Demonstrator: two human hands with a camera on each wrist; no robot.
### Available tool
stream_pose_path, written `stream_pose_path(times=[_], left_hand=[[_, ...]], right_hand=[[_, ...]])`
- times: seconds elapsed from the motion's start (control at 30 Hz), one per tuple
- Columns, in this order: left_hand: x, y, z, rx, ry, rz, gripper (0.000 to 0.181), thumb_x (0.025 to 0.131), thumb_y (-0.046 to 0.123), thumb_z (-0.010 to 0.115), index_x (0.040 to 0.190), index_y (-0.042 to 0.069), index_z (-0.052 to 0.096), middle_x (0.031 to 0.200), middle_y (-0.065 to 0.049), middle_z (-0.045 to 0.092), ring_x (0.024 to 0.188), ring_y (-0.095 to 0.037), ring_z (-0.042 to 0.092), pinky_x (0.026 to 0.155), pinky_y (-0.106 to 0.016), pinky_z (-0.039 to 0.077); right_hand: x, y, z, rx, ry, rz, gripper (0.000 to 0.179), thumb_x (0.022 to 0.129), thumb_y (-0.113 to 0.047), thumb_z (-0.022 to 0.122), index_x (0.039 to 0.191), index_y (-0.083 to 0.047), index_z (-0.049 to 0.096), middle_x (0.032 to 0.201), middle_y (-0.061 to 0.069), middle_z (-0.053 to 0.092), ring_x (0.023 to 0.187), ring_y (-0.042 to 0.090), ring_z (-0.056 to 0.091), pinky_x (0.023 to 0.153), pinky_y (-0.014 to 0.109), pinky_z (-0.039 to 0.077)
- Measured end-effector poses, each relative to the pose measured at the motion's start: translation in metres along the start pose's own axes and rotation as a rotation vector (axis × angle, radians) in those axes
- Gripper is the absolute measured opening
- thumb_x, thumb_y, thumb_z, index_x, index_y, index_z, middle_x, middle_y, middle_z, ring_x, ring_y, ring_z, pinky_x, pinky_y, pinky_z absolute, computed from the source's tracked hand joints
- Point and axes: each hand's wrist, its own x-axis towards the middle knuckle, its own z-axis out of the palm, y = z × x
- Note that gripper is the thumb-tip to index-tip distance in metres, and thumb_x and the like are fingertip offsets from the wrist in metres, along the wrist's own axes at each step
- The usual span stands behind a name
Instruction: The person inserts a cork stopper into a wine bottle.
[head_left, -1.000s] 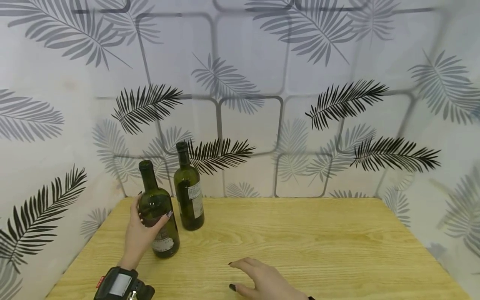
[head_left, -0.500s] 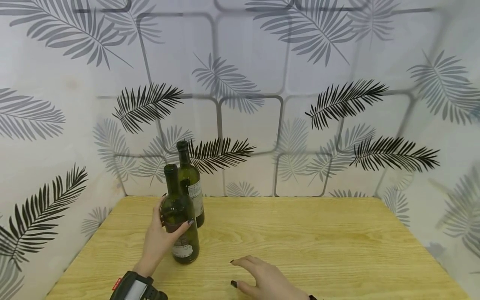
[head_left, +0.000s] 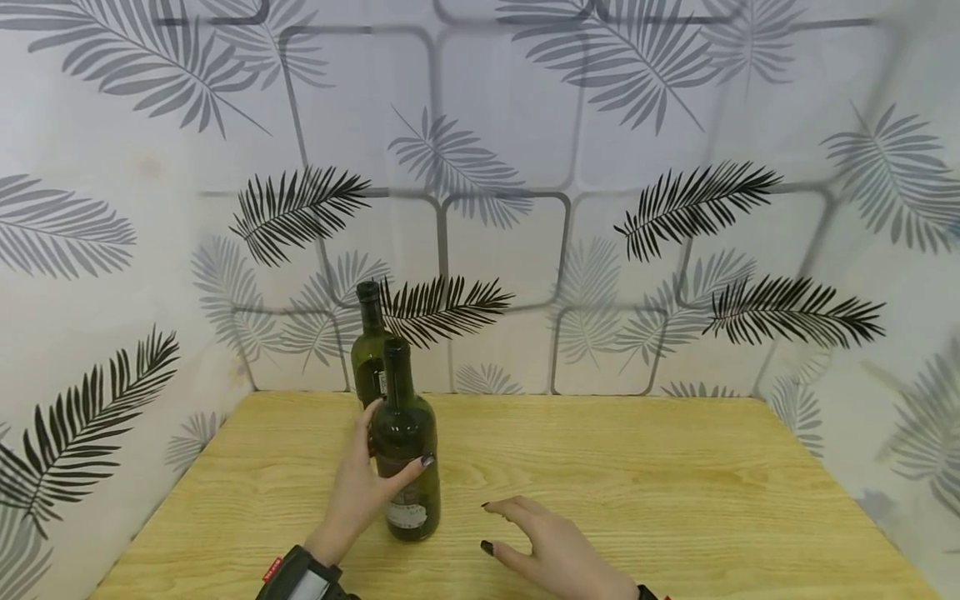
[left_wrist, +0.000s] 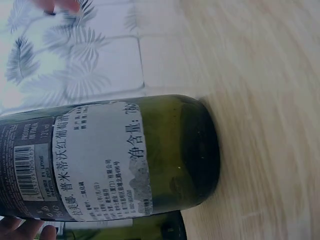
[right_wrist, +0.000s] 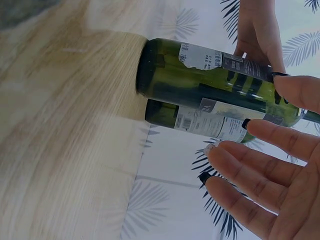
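Observation:
My left hand (head_left: 363,487) grips a dark green wine bottle (head_left: 406,429) round its middle, thumb in front and fingers on the far side. It stands upright, its base at or just over the tabletop; I cannot tell which. A torn white label (left_wrist: 107,160) shows on its lower part in the left wrist view. Partly hidden behind it stands a second green wine bottle (head_left: 367,354). To the right, my right hand (head_left: 558,550) hovers with fingers spread and holds nothing. In the right wrist view its fingers (right_wrist: 250,180) lie apart beside the bottles.
A wood-grain table (head_left: 637,467) spreads under both hands. White walls with a leaf pattern (head_left: 495,250) close off its back and sides. A black band (head_left: 300,575) with a device sits on the left wrist.
The left hand has carried its bottle rightward and a little nearer, from left of the second bottle to in front of it. My right hand has shifted slightly right.

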Motion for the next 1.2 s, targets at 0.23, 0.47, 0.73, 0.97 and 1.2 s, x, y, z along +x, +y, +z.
stream_pose_path(times=[0.23, 0.47, 0.73, 0.97, 1.2], left_hand=[[-0.005, 0.010, 0.018, -0.022, -0.014, 0.069, 0.090, 0.074, 0.028, 0.080, 0.145, 0.021, 0.025, 0.123, -0.017, 0.058, 0.102, -0.034, 0.060, 0.081, -0.054, 0.048], [-0.011, 0.021, 0.033, -0.081, -0.091, 0.065, 0.092, 0.076, 0.029, 0.079, 0.147, 0.022, 0.022, 0.128, -0.019, 0.054, 0.108, -0.038, 0.058, 0.083, -0.056, 0.047], [-0.015, 0.033, 0.046, -0.126, -0.152, 0.088, 0.093, 0.076, 0.031, 0.079, 0.148, 0.019, 0.022, 0.129, -0.016, 0.053, 0.112, -0.034, 0.056, 0.088, -0.054, 0.045], [-0.018, 0.045, 0.057, -0.158, -0.209, 0.102, 0.092, 0.076, 0.036, 0.078, 0.148, 0.020, 0.022, 0.127, -0.012, 0.054, 0.110, -0.029, 0.057, 0.086, -0.048, 0.047], [-0.020, 0.051, 0.067, -0.212, -0.264, 0.119, 0.091, 0.077, 0.036, 0.077, 0.147, 0.030, 0.020, 0.129, -0.008, 0.053, 0.112, -0.025, 0.056, 0.088, -0.048, 0.046]], right_hand=[[-0.001, 0.004, -0.006, 0.019, 0.009, 0.041, 0.043, 0.094, -0.036, 0.056, 0.126, -0.007, 0.056, 0.121, 0.008, 0.059, 0.104, 0.027, 0.060, 0.080, 0.041, 0.052], [-0.006, 0.013, -0.016, 0.092, 0.001, 0.111, 0.044, 0.093, -0.033, 0.059, 0.127, -0.006, 0.056, 0.121, 0.011, 0.059, 0.104, 0.032, 0.059, 0.080, 0.043, 0.051], [-0.008, 0.021, -0.027, 0.087, 0.054, 0.168, 0.044, 0.090, -0.030, 0.063, 0.126, -0.006, 0.057, 0.118, 0.012, 0.059, 0.101, 0.031, 0.059, 0.072, 0.044, 0.051], [-0.007, 0.029, -0.030, 0.099, 0.074, 0.194, 0.043, 0.090, -0.027, 0.064, 0.126, -0.005, 0.057, 0.122, 0.014, 0.058, 0.103, 0.033, 0.058, 0.080, 0.048, 0.050], [-0.009, 0.032, -0.035, 0.121, 0.076, 0.201, 0.045, 0.089, -0.028, 0.065, 0.127, -0.005, 0.056, 0.124, 0.017, 0.057, 0.104, 0.034, 0.058, 0.081, 0.050, 0.049]])
